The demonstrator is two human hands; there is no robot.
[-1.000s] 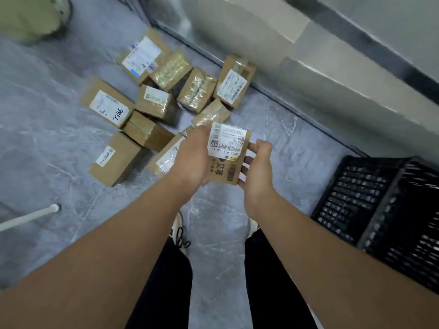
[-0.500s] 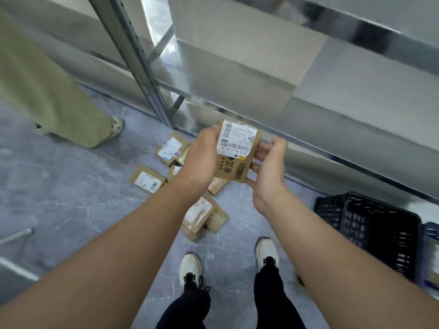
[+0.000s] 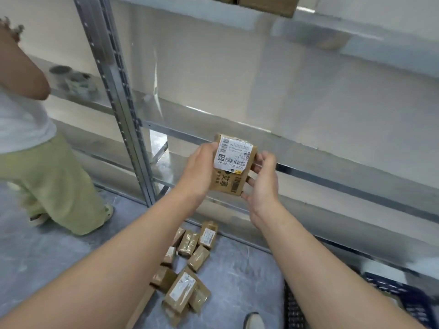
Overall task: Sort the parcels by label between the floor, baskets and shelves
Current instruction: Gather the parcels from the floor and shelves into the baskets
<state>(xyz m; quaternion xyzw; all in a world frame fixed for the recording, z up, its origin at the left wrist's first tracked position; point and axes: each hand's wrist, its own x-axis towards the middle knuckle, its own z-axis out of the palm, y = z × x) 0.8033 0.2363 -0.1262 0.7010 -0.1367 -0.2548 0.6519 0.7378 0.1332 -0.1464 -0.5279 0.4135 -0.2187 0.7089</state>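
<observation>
**Two-handed grip on a labelled parcel, held before the shelving**

The parcel, a small brown carton, is held in the air between both hands. The left hand is wrapped round its left edge, and the fingers of the right hand are curled against its right edge and lower corner. The white label is turned up towards the camera, with a boxed "69" legible.

The parcel is just in front of the middle shelf, at about the height of its front rail. The step in hand is judged to be reading the label and choosing a destination. It is best done with the label kept uncovered by the thumbs and the carton kept level. If the shelf is chosen, the carton should be lifted clear of the rail before it is slid in.

The steel upright stands to the left, well apart from the parcel. Unsorted parcels on the floor lie below the arms, near the feet, and should be stepped around. A black basket sits low at the right, with a blue basket beside it. A second person stands at the left.
</observation>
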